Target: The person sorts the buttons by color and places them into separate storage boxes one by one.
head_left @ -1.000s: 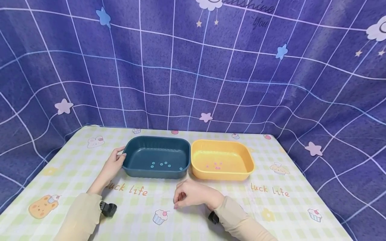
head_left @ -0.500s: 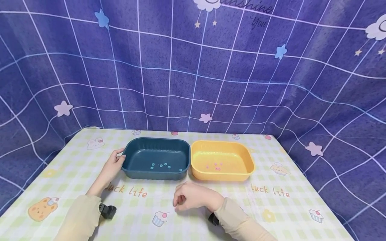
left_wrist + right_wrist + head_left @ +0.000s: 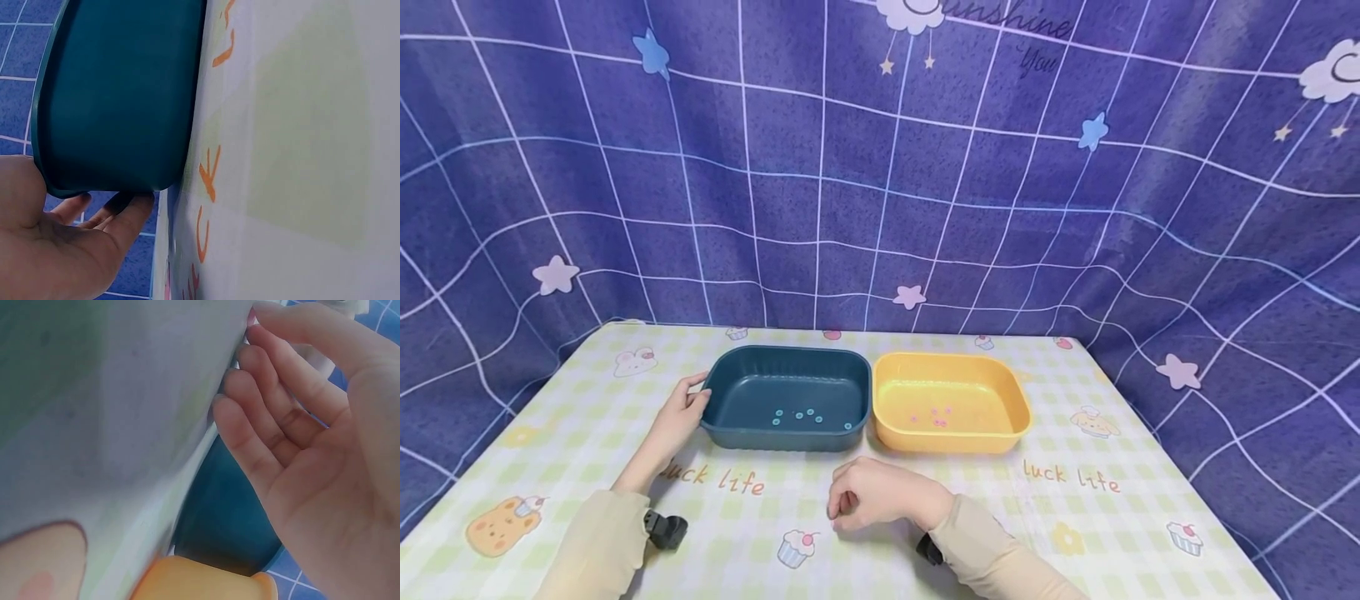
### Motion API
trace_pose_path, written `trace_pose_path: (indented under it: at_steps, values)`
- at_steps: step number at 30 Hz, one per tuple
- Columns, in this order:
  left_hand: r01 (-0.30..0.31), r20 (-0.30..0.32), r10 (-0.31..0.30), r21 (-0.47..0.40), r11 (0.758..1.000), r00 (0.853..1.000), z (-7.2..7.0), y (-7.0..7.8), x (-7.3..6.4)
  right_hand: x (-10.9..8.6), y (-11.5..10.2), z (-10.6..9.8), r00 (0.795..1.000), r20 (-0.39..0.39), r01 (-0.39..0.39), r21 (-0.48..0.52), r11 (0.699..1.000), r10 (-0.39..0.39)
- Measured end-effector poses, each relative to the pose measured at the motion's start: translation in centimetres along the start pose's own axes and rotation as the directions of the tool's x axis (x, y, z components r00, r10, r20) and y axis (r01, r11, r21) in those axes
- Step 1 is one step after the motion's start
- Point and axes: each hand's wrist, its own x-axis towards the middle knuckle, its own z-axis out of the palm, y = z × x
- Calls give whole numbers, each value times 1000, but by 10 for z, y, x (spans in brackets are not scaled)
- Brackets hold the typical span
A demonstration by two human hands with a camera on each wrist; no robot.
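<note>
Thumb at the rim and fingers against the outer end wall, my left hand (image 3: 679, 414) grips the left end of a dark teal plastic basin (image 3: 119, 106). Several small teal rings (image 3: 799, 415) lie on the basin's floor. My right hand (image 3: 880, 493) is low over the cloth, in front of where the two basins meet. Its thumb and forefinger tips come together on a small pink piece (image 3: 252, 317), mostly hidden by the fingertips. The other fingers curl, tips at the cloth. Several small pink rings (image 3: 939, 422) lie in the yellow basin (image 3: 951, 441).
The basins stand side by side on a checked, cartoon-printed tablecloth (image 3: 730, 533). A blue grid-patterned curtain (image 3: 850, 208) hangs behind the table and along its sides. A black wrist camera (image 3: 666, 530) sits at the left sleeve, another (image 3: 929, 550) at the right.
The head view has tilted up a little, so the scene sits slightly lower. Both hands keep their places, and the rings in the basins lie as before.
</note>
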Motion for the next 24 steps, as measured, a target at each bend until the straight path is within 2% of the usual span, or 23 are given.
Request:
trace_pose_path:
  at_steps: [11, 24]
  values:
    - [8, 11, -8, -12, 1000, 1000, 0, 0, 0, 2, 2, 3, 1000, -4, 18, -41, 999, -18]
    - [11, 5, -11, 3, 1000, 1000, 1, -2, 1, 3, 4, 5, 1000, -12, 21, -42, 999, -21]
